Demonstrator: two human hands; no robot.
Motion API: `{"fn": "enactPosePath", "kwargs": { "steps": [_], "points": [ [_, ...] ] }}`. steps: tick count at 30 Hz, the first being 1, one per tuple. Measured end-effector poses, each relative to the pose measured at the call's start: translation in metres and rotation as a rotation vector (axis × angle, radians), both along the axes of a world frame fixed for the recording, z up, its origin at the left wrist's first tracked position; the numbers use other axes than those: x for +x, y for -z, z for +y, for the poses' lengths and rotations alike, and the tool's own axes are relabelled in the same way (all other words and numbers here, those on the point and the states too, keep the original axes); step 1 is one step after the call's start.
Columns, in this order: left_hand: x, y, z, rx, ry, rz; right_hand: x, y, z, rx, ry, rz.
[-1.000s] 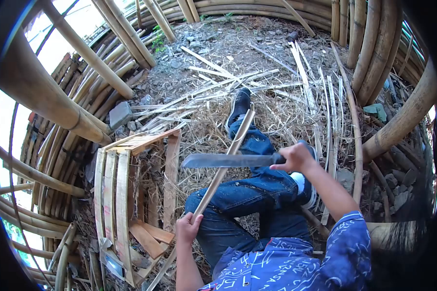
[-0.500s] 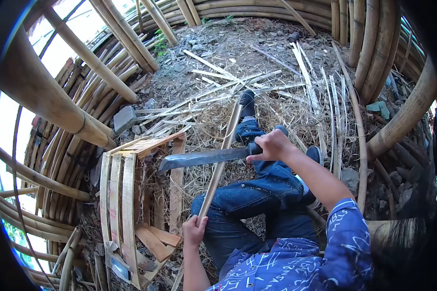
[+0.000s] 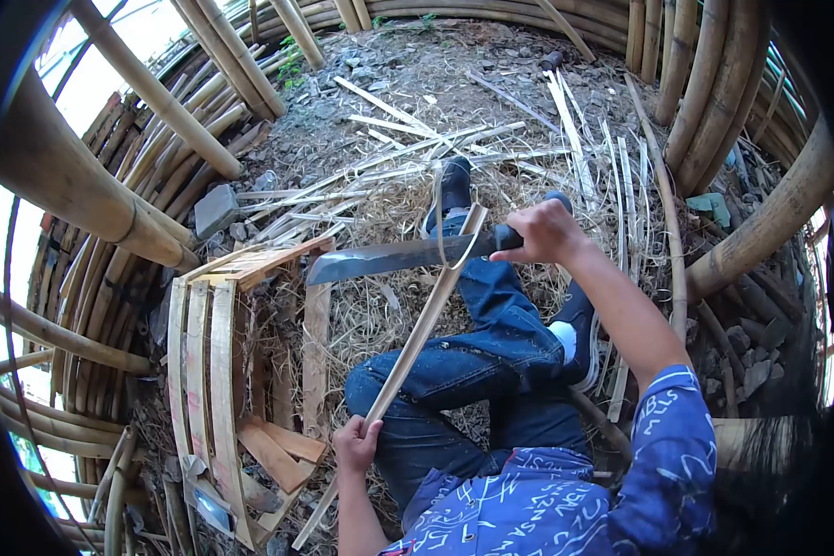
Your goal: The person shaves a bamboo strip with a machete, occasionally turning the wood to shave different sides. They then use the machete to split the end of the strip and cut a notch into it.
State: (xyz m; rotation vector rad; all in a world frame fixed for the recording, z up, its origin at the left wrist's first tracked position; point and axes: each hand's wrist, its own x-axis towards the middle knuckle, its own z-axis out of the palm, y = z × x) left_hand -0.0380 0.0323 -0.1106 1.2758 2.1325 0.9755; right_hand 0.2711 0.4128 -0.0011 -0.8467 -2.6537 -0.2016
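My right hand (image 3: 542,232) is closed around the dark handle of a machete (image 3: 389,259), whose long blade points left across a split bamboo strip (image 3: 415,347). A thin curled shaving (image 3: 438,218) loops around the blade where it meets the strip. Near the strip's lower end, my left hand (image 3: 356,445) grips it with the thumb on top. The strip slants up over my bent knee, and its far end lies near my shoe (image 3: 455,183).
A wooden crate (image 3: 221,371) stands at the left, with loose boards at its lower side. Split bamboo strips (image 3: 584,148) and shavings litter the ground ahead. Thick bamboo poles (image 3: 93,190) rise on both sides, and a grey block (image 3: 216,211) lies behind the crate.
The machete has moved right and up, its blade now near the strip's far end. A curled shaving has appeared at the blade. The strip's far end has shifted nearer. The view has shifted slightly.
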Motion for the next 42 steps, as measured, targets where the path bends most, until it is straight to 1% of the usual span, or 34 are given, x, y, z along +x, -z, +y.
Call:
{"fn": "enactPosePath", "kwargs": {
  "steps": [4, 7, 8, 9, 10, 11, 13, 14, 15, 16, 17, 18, 19, 20, 21, 23, 25, 27, 29, 31, 33, 34, 36, 37, 39, 40, 42],
  "points": [
    [0.001, 0.0, 0.002, -0.01, 0.019, 0.008, 0.013, -0.01, -0.004, 0.052, -0.007, -0.066],
    [0.001, -0.001, 0.001, 0.015, 0.01, -0.065, 0.029, -0.01, 0.003, 0.009, -0.029, -0.042],
    [-0.001, 0.0, 0.0, 0.015, 0.01, -0.062, 0.036, -0.016, 0.007, 0.003, -0.029, 0.009],
    [-0.002, 0.004, -0.002, 0.023, 0.009, -0.036, 0.046, -0.022, 0.012, 0.005, -0.029, 0.005],
    [-0.004, 0.009, -0.003, 0.034, 0.011, -0.012, 0.059, -0.028, 0.016, 0.009, 0.088, -0.015],
    [-0.01, 0.017, -0.009, 0.048, -0.097, -0.157, 0.076, -0.035, 0.02, 0.011, 0.207, -0.038],
    [-0.015, 0.022, -0.032, 0.129, -0.256, -0.169, 0.126, -0.062, 0.031, -0.146, 0.672, 0.006],
    [-0.019, 0.027, -0.033, 0.137, -0.246, -0.164, 0.163, -0.067, 0.037, -0.007, 0.779, 0.114],
    [-0.02, 0.033, -0.038, 0.169, -0.182, -0.105, 0.192, -0.082, 0.035, 0.011, 0.881, 0.084],
    [-0.01, 0.039, -0.051, 0.186, -0.148, -0.061, 0.209, -0.098, 0.022, 0.025, 0.817, 0.159],
    [-0.01, 0.04, -0.056, 0.072, -0.137, -0.049, 0.217, -0.107, 0.008, -0.012, 0.858, 0.236],
    [-0.01, 0.021, -0.039, -0.033, -0.129, -0.041, 0.228, -0.106, 0.004, 0.047, 0.841, 0.219],
    [-0.005, -0.002, -0.029, -0.059, -0.156, -0.161, 0.24, -0.105, 0.0, 0.11, 0.827, 0.214],
    [-0.01, -0.004, -0.024, -0.055, -0.131, -0.102, 0.248, -0.097, -0.005, 0.124, 0.793, 0.227],
    [-0.013, -0.007, -0.02, -0.049, -0.164, -0.108, 0.251, -0.087, -0.01, 0.136, 0.771, 0.248],
    [-0.018, -0.014, -0.016, -0.005, -0.074, -0.032, 0.217, -0.072, -0.038, 0.015, 0.689, 0.49],
    [-0.014, -0.029, -0.014, -0.007, -0.071, -0.014, 0.2, -0.048, -0.057, -0.215, 0.748, 0.533],
    [-0.007, -0.04, -0.011, -0.004, -0.065, -0.002, 0.175, -0.014, -0.071, -0.298, 0.704, 0.642],
    [0.001, -0.046, -0.01, -0.052, -0.045, 0.003, 0.145, 0.019, -0.091, -0.522, 0.718, 0.787],
    [0.007, -0.054, -0.002, -0.068, -0.066, -0.024, 0.102, 0.028, -0.121, -0.728, 0.633, 0.934],
    [0.01, -0.06, 0.006, -0.17, -0.009, 0.062, 0.071, 0.046, -0.144, -0.837, 0.554, 1.024],
    [0.013, -0.061, 0.009, -0.172, -0.027, 0.054, 0.057, 0.05, -0.156, -0.881, 0.495, 1.033],
    [0.017, -0.063, 0.018, -0.208, 0.006, -0.107, 0.032, 0.054, -0.178, -0.983, 0.388, 1.047],
    [0.02, -0.069, 0.022, -0.209, -0.008, -0.112, 0.021, 0.056, -0.189, -1.043, 0.344, 1.052],
    [0.024, -0.084, 0.03, -0.211, 0.043, -0.229, 0.006, 0.06, -0.207, -1.152, 0.295, 1.021],
    [0.023, -0.078, 0.031, -0.09, 0.061, -0.205, -0.001, 0.062, -0.214, -1.214, 0.27, 1.0],
    [0.017, -0.065, 0.03, -0.091, 0.099, -0.206, -0.011, 0.063, -0.225, -1.254, 0.27, 0.913]
  ]
}}
